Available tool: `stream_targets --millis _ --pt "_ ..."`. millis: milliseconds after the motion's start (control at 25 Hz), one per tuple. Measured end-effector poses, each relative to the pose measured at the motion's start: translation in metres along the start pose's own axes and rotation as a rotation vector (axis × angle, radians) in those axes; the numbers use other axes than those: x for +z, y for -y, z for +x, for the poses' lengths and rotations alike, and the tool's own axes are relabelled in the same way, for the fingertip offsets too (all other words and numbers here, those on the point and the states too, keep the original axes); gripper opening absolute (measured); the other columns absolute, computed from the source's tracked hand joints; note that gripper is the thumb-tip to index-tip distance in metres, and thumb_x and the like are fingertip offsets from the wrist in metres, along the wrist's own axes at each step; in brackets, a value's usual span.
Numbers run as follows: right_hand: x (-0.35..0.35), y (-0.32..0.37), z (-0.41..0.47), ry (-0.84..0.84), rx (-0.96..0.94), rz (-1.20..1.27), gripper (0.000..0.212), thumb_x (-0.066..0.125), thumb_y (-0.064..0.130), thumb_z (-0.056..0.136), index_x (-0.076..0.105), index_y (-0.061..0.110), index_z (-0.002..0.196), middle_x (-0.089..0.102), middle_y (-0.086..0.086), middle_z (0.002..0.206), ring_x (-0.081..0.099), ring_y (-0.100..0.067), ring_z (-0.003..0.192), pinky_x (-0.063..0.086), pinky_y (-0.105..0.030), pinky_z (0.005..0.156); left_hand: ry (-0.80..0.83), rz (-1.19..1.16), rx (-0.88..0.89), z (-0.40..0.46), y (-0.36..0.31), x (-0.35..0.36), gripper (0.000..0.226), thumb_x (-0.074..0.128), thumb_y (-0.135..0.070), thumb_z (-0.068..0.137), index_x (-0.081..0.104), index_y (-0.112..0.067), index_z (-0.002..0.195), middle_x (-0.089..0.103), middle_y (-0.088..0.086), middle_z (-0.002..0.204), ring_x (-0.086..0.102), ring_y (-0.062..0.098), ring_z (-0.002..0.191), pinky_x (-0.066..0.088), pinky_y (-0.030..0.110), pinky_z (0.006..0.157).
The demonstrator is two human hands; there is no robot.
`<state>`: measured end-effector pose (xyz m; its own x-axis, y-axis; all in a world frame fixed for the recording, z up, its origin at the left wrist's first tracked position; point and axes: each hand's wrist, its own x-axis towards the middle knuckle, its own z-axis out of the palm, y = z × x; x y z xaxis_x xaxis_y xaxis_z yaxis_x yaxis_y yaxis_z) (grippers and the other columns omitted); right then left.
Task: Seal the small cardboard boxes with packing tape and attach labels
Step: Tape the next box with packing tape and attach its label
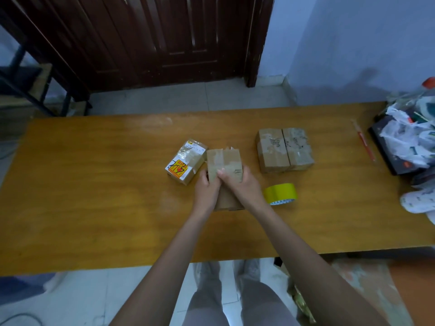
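Observation:
A small cardboard box (227, 162) stands in the middle of the wooden table (94, 184), with strips of tape on its top. My left hand (207, 192) grips its left side and my right hand (242, 184) grips its near face and right side. Another small box (186, 161) with a yellow and white label lies just left of it. Two taped boxes (284, 149) with dark scribbles sit side by side to the right. A roll of yellowish packing tape (280, 192) rests on the table right of my right wrist.
A red pen (364, 143) lies at the right of the table. A heap of plastic bags and a dark box (409, 137) fills the far right end. A dark wooden door (164, 38) stands behind the table. My legs show below the table's near edge.

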<state>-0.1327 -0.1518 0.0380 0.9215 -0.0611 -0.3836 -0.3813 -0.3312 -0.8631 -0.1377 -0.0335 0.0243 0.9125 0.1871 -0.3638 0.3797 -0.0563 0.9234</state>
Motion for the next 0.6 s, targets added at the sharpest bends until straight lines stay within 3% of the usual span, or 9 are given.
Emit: stream_targets --millis 80,160,280,440,600 --pt "0.005 -0.004 0.002 -0.029 -0.059 -0.058 0.045 0.062 0.065 0.077 0.054 0.034 0.11 0.063 0.02 0.095 0.063 0.0 0.088 0.047 -0.018 0.067 -0.024 0.06 0.061 0.0 0.006 0.003 0.017 0.056 -0.033 0.097 0.055 -0.03 0.113 0.064 -0.01 0.106 0.063 0.015 0.104 0.051 0.033 0.087" --pt "0.003 -0.008 0.005 -0.036 -0.11 -0.133 0.036 0.055 0.054 0.09 0.059 0.027 0.112 0.068 0.012 0.099 0.065 -0.011 0.093 0.048 -0.023 0.069 -0.032 0.115 0.13 -0.002 0.012 0.002 0.02 0.05 -0.033 0.1 0.056 -0.028 0.118 0.064 -0.006 0.11 0.062 0.016 0.106 0.05 0.033 0.09" --pt "0.003 -0.016 0.005 -0.07 -0.15 -0.236 0.046 0.041 0.052 0.098 0.06 0.016 0.118 0.071 -0.003 0.103 0.066 -0.021 0.092 0.053 -0.034 0.074 -0.058 0.197 0.138 -0.002 0.015 0.002 0.033 0.038 -0.036 0.104 0.057 -0.018 0.124 0.065 0.002 0.114 0.062 0.022 0.105 0.05 0.039 0.091" --pt "0.005 -0.015 0.005 -0.14 -0.162 -0.194 0.05 0.028 0.047 0.102 0.064 0.013 0.103 0.07 -0.009 0.091 0.065 -0.027 0.084 0.053 -0.041 0.072 -0.055 0.229 0.12 -0.002 0.009 0.002 0.042 0.029 -0.042 0.104 0.058 -0.016 0.121 0.063 -0.003 0.108 0.061 0.021 0.105 0.049 0.038 0.09" --pt "0.003 -0.009 0.006 -0.093 -0.04 -0.03 0.054 0.023 0.049 0.102 0.068 0.019 0.104 0.07 -0.002 0.1 0.064 -0.019 0.096 0.053 -0.04 0.083 -0.045 0.043 -0.046 0.004 0.003 0.0 0.049 0.022 -0.044 0.105 0.051 -0.017 0.133 0.055 -0.001 0.133 0.052 0.014 0.121 0.041 0.031 0.099"
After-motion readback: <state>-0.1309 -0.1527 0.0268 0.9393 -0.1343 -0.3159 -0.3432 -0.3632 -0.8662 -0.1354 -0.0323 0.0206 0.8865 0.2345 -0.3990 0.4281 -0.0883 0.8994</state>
